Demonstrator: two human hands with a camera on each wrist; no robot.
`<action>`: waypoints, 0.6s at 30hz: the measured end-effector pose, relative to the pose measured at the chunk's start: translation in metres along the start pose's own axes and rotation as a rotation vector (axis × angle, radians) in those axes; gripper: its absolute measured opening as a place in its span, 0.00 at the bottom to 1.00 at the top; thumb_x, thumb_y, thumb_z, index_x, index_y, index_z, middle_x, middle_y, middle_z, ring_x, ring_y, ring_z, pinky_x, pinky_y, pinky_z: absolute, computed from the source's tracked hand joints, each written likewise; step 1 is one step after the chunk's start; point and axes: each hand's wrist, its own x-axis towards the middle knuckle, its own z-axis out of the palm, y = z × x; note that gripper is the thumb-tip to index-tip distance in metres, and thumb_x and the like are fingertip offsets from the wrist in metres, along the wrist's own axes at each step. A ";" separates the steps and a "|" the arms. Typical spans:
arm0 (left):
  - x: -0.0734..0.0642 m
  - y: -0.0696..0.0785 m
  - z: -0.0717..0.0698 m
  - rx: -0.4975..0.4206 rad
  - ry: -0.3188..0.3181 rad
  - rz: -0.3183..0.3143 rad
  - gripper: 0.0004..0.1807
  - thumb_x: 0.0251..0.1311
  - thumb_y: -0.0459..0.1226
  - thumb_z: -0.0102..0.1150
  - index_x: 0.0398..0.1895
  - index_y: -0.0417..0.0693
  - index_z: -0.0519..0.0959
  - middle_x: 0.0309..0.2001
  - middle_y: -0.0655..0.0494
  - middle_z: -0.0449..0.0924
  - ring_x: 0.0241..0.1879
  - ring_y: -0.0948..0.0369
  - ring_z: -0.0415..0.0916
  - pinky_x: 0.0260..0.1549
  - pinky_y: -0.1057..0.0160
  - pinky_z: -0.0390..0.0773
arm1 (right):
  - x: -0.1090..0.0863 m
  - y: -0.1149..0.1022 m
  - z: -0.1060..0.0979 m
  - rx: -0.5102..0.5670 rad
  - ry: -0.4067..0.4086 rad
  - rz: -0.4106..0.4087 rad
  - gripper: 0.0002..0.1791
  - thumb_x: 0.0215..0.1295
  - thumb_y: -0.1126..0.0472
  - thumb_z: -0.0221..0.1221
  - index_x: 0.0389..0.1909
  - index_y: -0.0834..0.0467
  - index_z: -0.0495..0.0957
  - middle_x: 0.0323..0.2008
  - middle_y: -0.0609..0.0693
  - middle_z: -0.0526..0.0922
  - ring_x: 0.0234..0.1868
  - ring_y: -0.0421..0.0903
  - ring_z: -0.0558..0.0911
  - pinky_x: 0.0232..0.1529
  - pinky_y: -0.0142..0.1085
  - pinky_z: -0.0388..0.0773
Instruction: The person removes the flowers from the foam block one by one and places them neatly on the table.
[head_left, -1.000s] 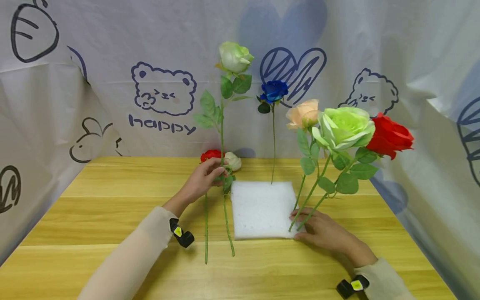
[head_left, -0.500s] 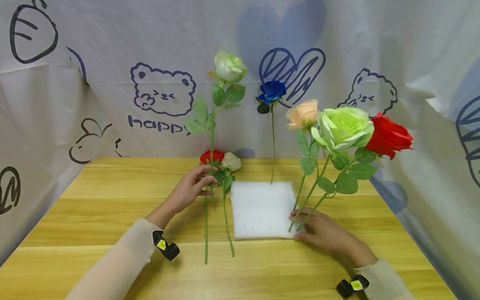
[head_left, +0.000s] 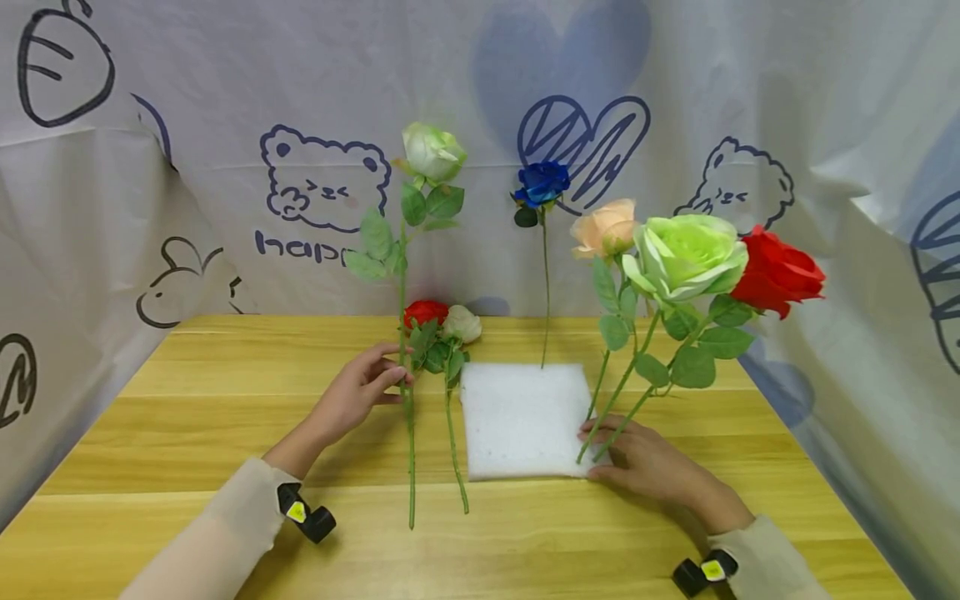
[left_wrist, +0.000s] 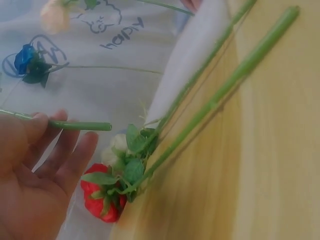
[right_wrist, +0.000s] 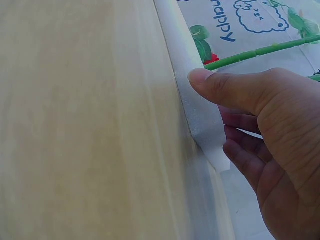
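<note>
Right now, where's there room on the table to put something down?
Bare table lies in front of the white block and left of the left sleeve. Crowded: left of the block (lying red rose, white rose, left grip) and at its right edge (three flowers, right grip).

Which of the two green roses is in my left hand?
The smaller, paler green rose: your left hand pinches its stem, while the larger green rose stands in the white foam.
</note>
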 end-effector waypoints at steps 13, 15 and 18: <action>-0.029 -0.006 -0.016 -0.016 0.004 -0.066 0.21 0.75 0.34 0.46 0.68 0.40 0.65 0.50 0.29 0.74 0.48 0.48 0.77 0.43 0.56 0.83 | 0.001 -0.003 -0.002 0.000 -0.005 0.004 0.22 0.65 0.47 0.64 0.53 0.57 0.82 0.57 0.48 0.76 0.57 0.50 0.76 0.56 0.48 0.75; -0.033 -0.007 -0.018 -0.018 -0.001 -0.080 0.21 0.75 0.34 0.46 0.68 0.40 0.65 0.51 0.29 0.74 0.47 0.48 0.77 0.43 0.55 0.83 | 0.000 -0.003 -0.002 -0.002 -0.004 0.004 0.22 0.64 0.47 0.64 0.53 0.57 0.82 0.57 0.48 0.76 0.57 0.50 0.76 0.56 0.48 0.75; -0.039 -0.008 -0.021 -0.022 -0.014 -0.093 0.21 0.75 0.34 0.46 0.68 0.39 0.64 0.51 0.28 0.73 0.46 0.50 0.78 0.43 0.54 0.83 | 0.000 -0.003 -0.002 -0.004 0.001 0.000 0.22 0.64 0.47 0.64 0.53 0.57 0.82 0.57 0.48 0.76 0.57 0.50 0.76 0.55 0.48 0.75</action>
